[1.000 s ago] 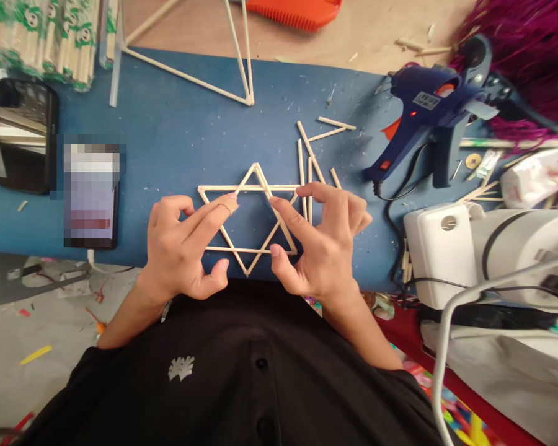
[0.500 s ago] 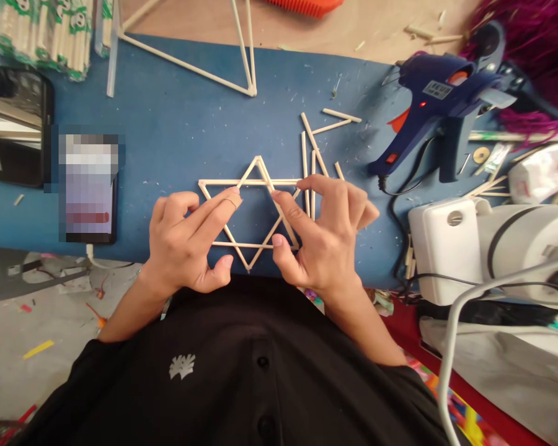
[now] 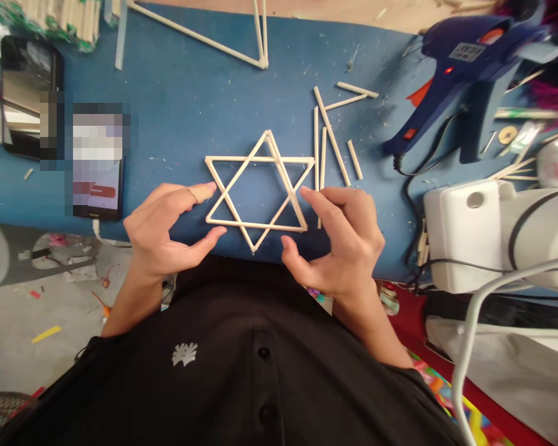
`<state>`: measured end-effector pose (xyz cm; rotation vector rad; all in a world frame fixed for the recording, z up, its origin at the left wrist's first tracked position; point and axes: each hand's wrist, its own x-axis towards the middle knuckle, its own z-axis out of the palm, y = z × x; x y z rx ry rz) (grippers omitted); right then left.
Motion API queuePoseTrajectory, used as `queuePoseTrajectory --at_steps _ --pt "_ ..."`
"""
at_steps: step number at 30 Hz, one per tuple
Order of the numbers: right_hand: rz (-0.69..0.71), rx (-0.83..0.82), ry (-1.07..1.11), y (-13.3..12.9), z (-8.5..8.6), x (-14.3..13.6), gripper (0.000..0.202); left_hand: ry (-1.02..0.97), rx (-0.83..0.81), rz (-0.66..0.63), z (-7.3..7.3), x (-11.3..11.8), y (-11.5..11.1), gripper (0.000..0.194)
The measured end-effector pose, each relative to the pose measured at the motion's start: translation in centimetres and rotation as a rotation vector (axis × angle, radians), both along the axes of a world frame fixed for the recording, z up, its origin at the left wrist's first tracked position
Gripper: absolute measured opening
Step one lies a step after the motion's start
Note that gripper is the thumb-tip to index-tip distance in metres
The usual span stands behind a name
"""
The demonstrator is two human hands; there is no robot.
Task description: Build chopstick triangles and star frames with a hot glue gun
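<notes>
Head view shows a six-pointed stick star (image 3: 259, 189) lying complete on the blue table (image 3: 177, 118). Left hand (image 3: 167, 232) and right hand (image 3: 344, 238) flank it, fingers spread, gripping nothing; loose sticks (image 3: 328, 139) lie unused just beside it.

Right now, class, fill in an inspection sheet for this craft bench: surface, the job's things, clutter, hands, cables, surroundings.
Surface: blue mat, speckled with glue bits and wood crumbs.
Job's things: stick star, two overlapping triangles, lying flat near the mat's front edge.
Clutter: loose sticks right of the star; blue glue gun with a red light lit; two phones at left; bundled sticks top left.
Hands: left hand open, fingertips at the star's left edge; right hand open beside its right side.
Cables: black glue gun cord; grey cable at right.
Surroundings: white machine at right; littered floor below.
</notes>
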<state>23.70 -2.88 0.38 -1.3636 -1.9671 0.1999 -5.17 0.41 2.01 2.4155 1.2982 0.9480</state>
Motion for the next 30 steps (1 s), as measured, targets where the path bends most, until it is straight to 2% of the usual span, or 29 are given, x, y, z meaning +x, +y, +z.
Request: queuePoseTrajectory --at_steps 4,7,14,18,23,30 --pt "0.017 -0.042 -0.035 0.5 0.0 -0.1 0.068 0.122 0.043 -0.024 0.5 0.1 1.0 0.061" --pt "0.049 -0.076 -0.055 1.1 0.0 -0.2 0.069 0.162 0.018 -0.071 0.9 0.3 1.8 0.062" --pt "0.112 -0.041 -0.006 1.8 0.1 -0.5 0.064 0.151 -0.034 -0.084 0.9 0.6 2.2 0.062" --pt "0.115 -0.051 -0.025 2.0 0.2 -0.5 0.063 0.116 -0.011 -0.104 0.7 0.7 2.4 0.064" --pt "0.107 -0.092 -0.049 2.0 0.3 -0.3 0.062 0.147 -0.081 -0.059 0.5 0.7 2.4 0.067" --pt "0.096 -0.109 -0.026 1.9 0.0 -0.3 0.061 0.142 -0.095 -0.062 0.6 0.8 2.2 0.069"
